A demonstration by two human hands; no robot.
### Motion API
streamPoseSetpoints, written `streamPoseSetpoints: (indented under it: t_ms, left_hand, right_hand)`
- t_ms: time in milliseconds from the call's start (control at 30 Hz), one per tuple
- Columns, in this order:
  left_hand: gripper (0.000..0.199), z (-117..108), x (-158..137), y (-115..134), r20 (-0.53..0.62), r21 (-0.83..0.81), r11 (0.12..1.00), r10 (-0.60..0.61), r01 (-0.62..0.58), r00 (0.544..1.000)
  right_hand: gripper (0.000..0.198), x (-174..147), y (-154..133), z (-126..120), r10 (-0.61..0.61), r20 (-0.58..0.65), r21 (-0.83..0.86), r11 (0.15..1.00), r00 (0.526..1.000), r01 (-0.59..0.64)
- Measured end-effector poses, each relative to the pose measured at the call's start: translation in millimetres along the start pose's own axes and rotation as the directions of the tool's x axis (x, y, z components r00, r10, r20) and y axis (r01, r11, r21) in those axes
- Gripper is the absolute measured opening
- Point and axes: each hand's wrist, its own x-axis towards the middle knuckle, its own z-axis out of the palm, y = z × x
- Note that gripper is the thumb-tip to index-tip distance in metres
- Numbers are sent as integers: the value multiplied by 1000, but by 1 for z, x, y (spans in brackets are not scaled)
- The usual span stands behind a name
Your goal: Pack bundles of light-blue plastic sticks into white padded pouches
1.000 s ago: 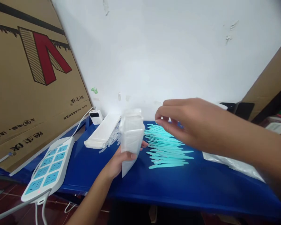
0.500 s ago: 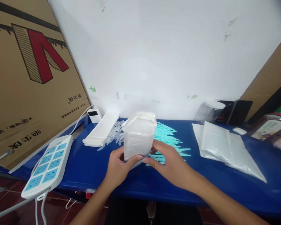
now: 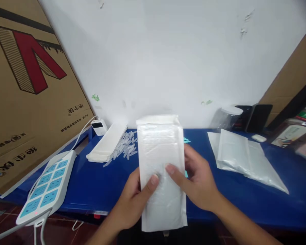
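Note:
A white padded envelope (image 3: 160, 143) is held upright in front of me, its flap at the top. My left hand (image 3: 136, 199) grips its left edge, with the thumb flat on the front. On the opposite edge my right hand (image 3: 197, 178) does the same, thumb pressed near the middle. The other fingers of both hands are hidden behind the envelope. Behind it, only small bits of the turquoise sticks (image 3: 186, 140) show. To the left lie a pile of small translucent pieces (image 3: 124, 144) and a stack of flat white envelopes (image 3: 108, 141).
On the blue table (image 3: 91, 183) at right lie more white padded envelopes (image 3: 244, 156). A clear jar (image 3: 228, 119), a phone (image 3: 258, 117) and a bottle (image 3: 294, 129) stand behind them. At left are a power strip (image 3: 47, 187), a small white device (image 3: 99, 127) and a large cardboard box (image 3: 35, 112).
The envelope has tipped so its long front now faces me, reaching lower and nearer. Both thumbs have spread onto its front. It now covers most of the turquoise sticks.

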Motion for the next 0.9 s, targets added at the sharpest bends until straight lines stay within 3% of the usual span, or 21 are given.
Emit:
streamPoseSetpoints:
  t_ms: [167, 267, 367, 533, 600, 700, 767, 833, 900]
  left_hand:
    - [38, 22, 12, 4, -48, -40, 988, 144, -146, 988]
    - [39, 31, 24, 5, -119, -24, 983, 179, -183, 977]
    - [32, 37, 32, 1, -92, 22, 982, 190, -188, 977]
    - [10, 40, 37, -8, 14, 10, 973, 230, -230, 973]
    - [11, 42, 37, -9, 36, -18, 970, 241, -241, 970]
    - [11, 48, 36, -8, 47, -50, 980, 196, -194, 979]
    - [18, 54, 34, -7, 45, -73, 988, 141, -138, 989]
    - [25, 58, 32, -6, 44, -66, 990, 124, -121, 991]
    - [16, 60, 31, -6, 25, 0, 985, 172, -172, 985]
  right_hand:
    - [67, -28, 0, -21, 224, 114, 156, 958, 968, -241]
    - [70, -44, 2, -28, 319, 125, 152, 930, 939, -336]
    - [62, -53, 4, -36, 323, 76, 147, 932, 943, -331]
    - [18, -60, 7, -49, 269, -74, 130, 957, 960, -258]
    - [11, -62, 8, -52, 253, -138, 128, 963, 957, -237]
    - [12, -64, 8, -53, 310, -168, 173, 944, 936, -282]
    - [23, -65, 7, -53, 329, -190, 187, 937, 925, -294]
    - [37, -66, 7, -53, 280, -255, 139, 958, 925, -252]
    - [33, -67, 9, -55, 186, -293, 23, 982, 938, -188]
